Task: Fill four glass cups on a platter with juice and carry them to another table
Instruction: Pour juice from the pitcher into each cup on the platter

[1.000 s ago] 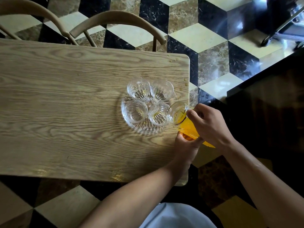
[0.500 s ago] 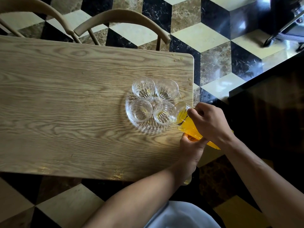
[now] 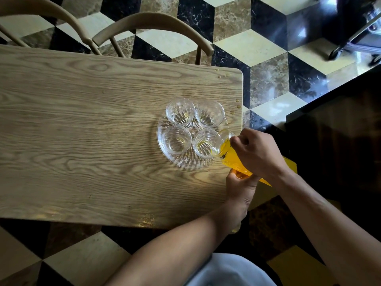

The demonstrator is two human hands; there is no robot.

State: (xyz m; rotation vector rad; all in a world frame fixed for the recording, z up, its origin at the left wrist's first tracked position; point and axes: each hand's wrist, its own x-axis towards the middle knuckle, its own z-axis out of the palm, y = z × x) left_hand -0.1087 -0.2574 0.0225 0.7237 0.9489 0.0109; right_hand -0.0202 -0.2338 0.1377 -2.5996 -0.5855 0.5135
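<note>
A round ribbed glass platter (image 3: 181,164) lies near the right end of the wooden table (image 3: 82,131). Several clear glass cups stand on it: far left cup (image 3: 180,111), far right cup (image 3: 209,114), near left cup (image 3: 176,139), near right cup (image 3: 204,143). A glass jug of orange juice (image 3: 228,154) is tilted with its mouth over the near right cup, where a little yellow liquid shows. My right hand (image 3: 257,151) grips the jug from above. My left hand (image 3: 241,184) holds it from below.
Two wooden chair backs (image 3: 152,21) stand along the table's far edge. Small juice drops (image 3: 237,105) dot the table's right edge. A dark table (image 3: 340,131) lies to the right. A wheeled metal stand (image 3: 354,42) is at the far right on the tiled floor.
The jug has tipped a little further toward the near right cup, and a trace of juice now shows there. My view has shifted slightly; both hands keep their grip.
</note>
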